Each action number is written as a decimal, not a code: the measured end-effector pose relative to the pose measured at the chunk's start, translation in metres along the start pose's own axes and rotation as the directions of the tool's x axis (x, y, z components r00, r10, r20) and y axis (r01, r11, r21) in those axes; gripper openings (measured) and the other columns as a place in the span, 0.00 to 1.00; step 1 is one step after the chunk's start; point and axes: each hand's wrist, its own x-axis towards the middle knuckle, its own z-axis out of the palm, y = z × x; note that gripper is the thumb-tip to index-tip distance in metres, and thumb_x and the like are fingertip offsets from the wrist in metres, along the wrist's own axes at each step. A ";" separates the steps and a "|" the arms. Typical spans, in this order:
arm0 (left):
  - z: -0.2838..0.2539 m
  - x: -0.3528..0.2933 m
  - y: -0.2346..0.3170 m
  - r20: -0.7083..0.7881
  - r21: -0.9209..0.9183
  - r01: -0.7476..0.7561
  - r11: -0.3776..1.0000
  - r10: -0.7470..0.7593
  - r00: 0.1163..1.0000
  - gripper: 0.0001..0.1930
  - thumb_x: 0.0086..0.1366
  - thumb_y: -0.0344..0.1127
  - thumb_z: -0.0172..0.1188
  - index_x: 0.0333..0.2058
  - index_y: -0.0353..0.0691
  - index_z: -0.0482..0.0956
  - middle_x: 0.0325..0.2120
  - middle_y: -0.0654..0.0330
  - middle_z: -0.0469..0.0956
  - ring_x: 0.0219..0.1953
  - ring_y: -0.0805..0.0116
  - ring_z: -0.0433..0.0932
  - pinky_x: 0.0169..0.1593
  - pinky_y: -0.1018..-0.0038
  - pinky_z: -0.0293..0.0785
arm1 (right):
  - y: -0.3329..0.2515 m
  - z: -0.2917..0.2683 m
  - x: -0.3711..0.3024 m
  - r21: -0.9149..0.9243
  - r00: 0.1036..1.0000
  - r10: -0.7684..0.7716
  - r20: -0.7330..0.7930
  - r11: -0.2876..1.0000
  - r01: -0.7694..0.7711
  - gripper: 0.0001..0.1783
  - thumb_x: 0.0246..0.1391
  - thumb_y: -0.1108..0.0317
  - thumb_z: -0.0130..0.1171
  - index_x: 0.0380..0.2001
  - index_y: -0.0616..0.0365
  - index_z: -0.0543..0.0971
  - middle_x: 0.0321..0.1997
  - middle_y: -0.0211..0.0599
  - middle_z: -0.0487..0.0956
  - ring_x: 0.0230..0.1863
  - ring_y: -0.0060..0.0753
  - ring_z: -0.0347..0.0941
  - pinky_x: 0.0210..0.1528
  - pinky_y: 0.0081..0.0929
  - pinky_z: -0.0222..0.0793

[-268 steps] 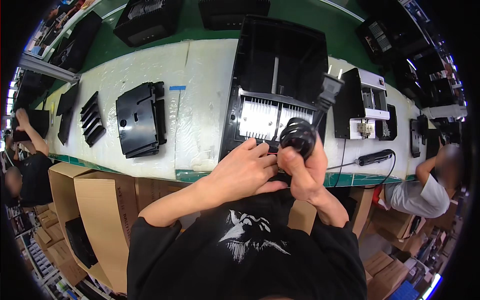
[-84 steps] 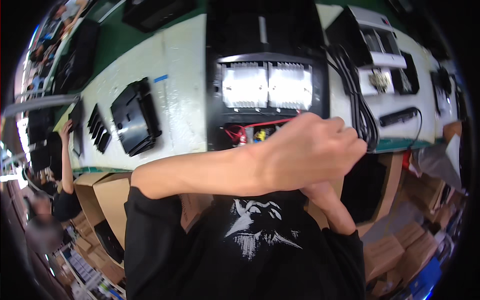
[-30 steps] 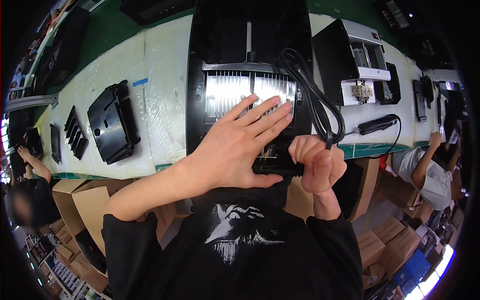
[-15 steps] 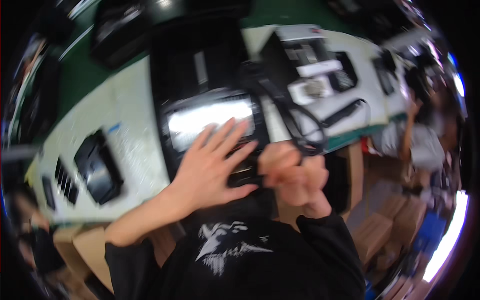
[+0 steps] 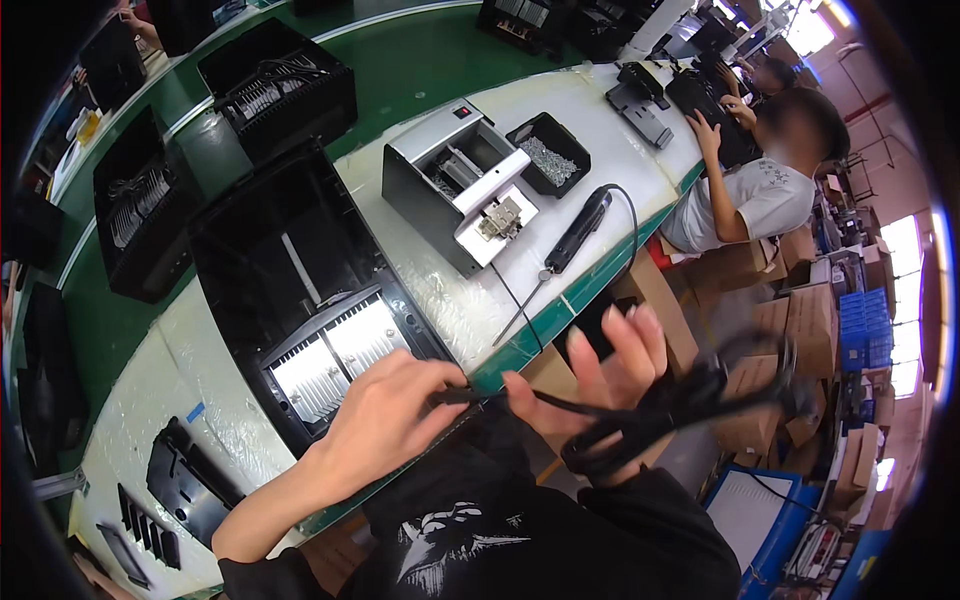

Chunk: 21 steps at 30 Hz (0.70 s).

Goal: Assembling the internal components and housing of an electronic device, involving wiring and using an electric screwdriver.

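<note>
Head view: black power cable point(image 5: 650, 425) off the worktop point(image 5: 640, 185), in front of the wearer's shirt, one end at the left hand point(image 5: 395, 410), the looped bundle hanging at the right. Cable is dark, slim at the left end, gathered into several strands further right; the outer loops are blurred, so the far end cannot be made out.

Left hand: thumb and fingers pinch the cable just beside the front of a black housing point(image 5: 250, 270). Right hand point(image 5: 600, 385): fingers spread and slightly curled, palm up, cable crossing over the palm.

Housing sits open on the worktop, deep and glossy; its near part holds two silver finned heatsinks point(image 5: 345, 350) side by side, its far part a pale narrow strip.

Containers. Small black tray point(image 5: 542, 126): a heap of small silver screws point(image 5: 548, 162). Touching or just beside it, a silver-and-black screw feeder point(image 5: 425, 215) with a red switch and an open top; contents too small to tell. Corded electric screwdriver point(image 5: 580, 235) lies near both. On the green surface beyond, two more black housings point(image 5: 300, 125), each with finned metal and dark cables inside. Cardboard boxes point(image 5: 810, 320) and blue crates point(image 5: 865, 330) stacked at right.
</note>
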 end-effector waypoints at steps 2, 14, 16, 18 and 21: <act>-0.002 -0.002 -0.007 0.045 0.063 -0.082 0.995 0.079 0.996 0.10 0.53 0.33 0.65 0.35 0.40 0.78 0.24 0.61 0.76 0.28 0.65 0.72 0.32 0.74 0.70 | -0.004 -0.005 -0.024 0.262 0.977 0.207 0.054 0.941 -0.213 0.31 0.36 0.64 0.70 0.46 0.60 0.71 0.42 0.39 0.72 0.47 0.43 0.68 0.47 0.38 0.66; 0.001 -0.004 -0.012 0.059 0.131 -0.162 0.978 0.155 0.986 0.11 0.54 0.33 0.63 0.35 0.35 0.78 0.24 0.57 0.77 0.27 0.61 0.74 0.31 0.70 0.72 | -0.052 -0.007 -0.098 0.447 0.312 0.436 0.844 -0.252 -0.858 0.13 0.61 0.66 0.44 0.41 0.64 0.73 0.31 0.40 0.76 0.28 0.29 0.73 0.31 0.25 0.68; -0.002 -0.006 -0.012 0.001 0.169 -0.121 0.978 0.123 0.992 0.09 0.55 0.33 0.61 0.34 0.35 0.78 0.23 0.57 0.75 0.27 0.61 0.74 0.31 0.69 0.72 | -0.046 -0.019 -0.088 0.431 0.483 0.339 0.807 0.221 -0.875 0.05 0.48 0.74 0.58 0.30 0.64 0.78 0.29 0.43 0.76 0.28 0.34 0.74 0.33 0.27 0.70; -0.003 -0.006 -0.010 0.012 0.187 -0.094 0.978 0.094 0.996 0.09 0.55 0.33 0.61 0.33 0.35 0.78 0.23 0.57 0.76 0.27 0.60 0.74 0.32 0.69 0.72 | -0.042 -0.012 -0.073 0.536 0.701 0.399 0.591 0.455 -0.711 0.09 0.43 0.74 0.62 0.31 0.63 0.78 0.31 0.43 0.76 0.30 0.36 0.74 0.34 0.27 0.70; 0.000 -0.009 -0.012 0.003 0.183 -0.061 0.981 0.062 0.998 0.09 0.55 0.33 0.61 0.33 0.36 0.78 0.24 0.57 0.76 0.27 0.60 0.74 0.32 0.68 0.73 | -0.030 0.006 -0.049 0.463 0.897 0.315 0.310 0.774 -0.432 0.21 0.35 0.70 0.70 0.37 0.61 0.77 0.43 0.42 0.73 0.39 0.39 0.72 0.37 0.30 0.71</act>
